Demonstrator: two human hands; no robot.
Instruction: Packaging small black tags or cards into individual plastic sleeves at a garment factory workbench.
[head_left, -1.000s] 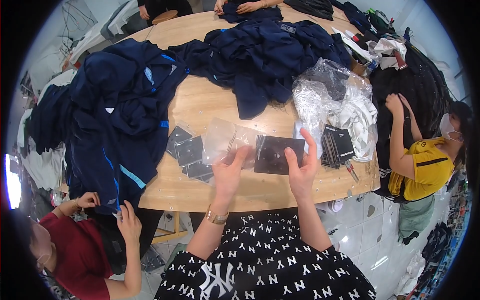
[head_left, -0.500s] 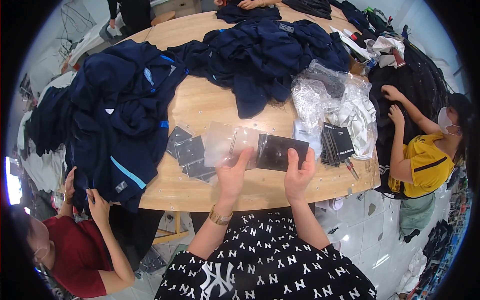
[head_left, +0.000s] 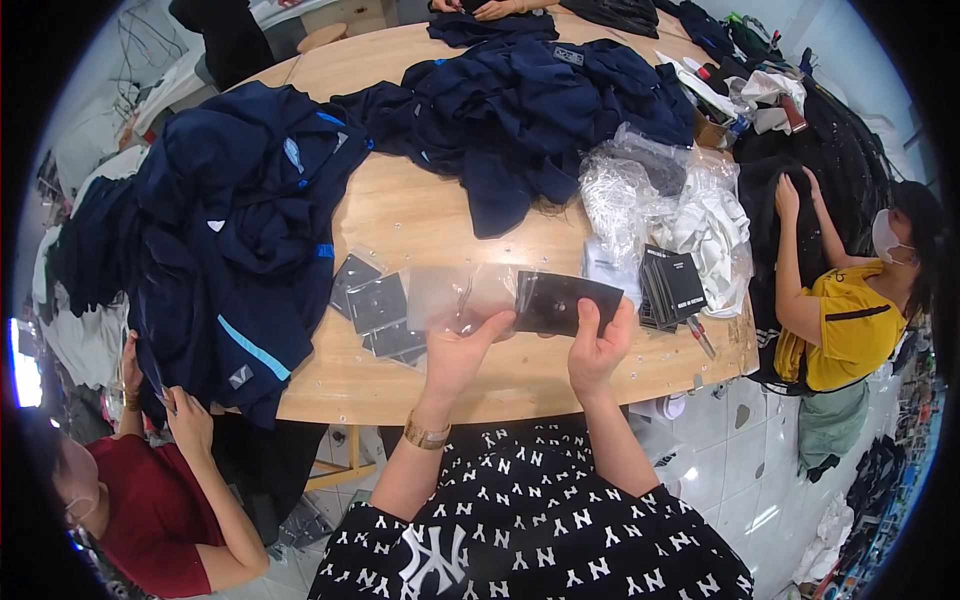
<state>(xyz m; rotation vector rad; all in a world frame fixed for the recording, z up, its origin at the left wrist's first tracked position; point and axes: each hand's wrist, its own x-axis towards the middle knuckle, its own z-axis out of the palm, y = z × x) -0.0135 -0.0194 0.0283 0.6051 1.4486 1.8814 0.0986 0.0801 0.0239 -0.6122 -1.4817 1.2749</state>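
Note:
Above the table's near edge, my left hand [head_left: 462,350] pinches a clear plastic bag [head_left: 440,295] under its thumb. A black card [head_left: 560,303] is gripped at its right end by my right hand [head_left: 600,345], thumb on top and fingers beneath. The card's left edge meets the bag's right end; how far it reaches inside I cannot tell. To the left lie several dark cards in clear bags [head_left: 378,303]. Beside my right hand is a fanned stack of black cards [head_left: 683,283] with white print.
Dark navy garments [head_left: 240,200] heap up at left, with another navy pile [head_left: 530,120] at the back. Crumpled clear plastic with white items [head_left: 700,225] lies behind the card stack, and a red-and-silver tool [head_left: 700,337] before it. Co-workers [head_left: 850,310] stand around the table [head_left: 420,210].
My left thumb has shifted right along the bag, close to the card's edge. The card has moved very slightly right. The right-hand co-worker's hands have risen on the black cloth.

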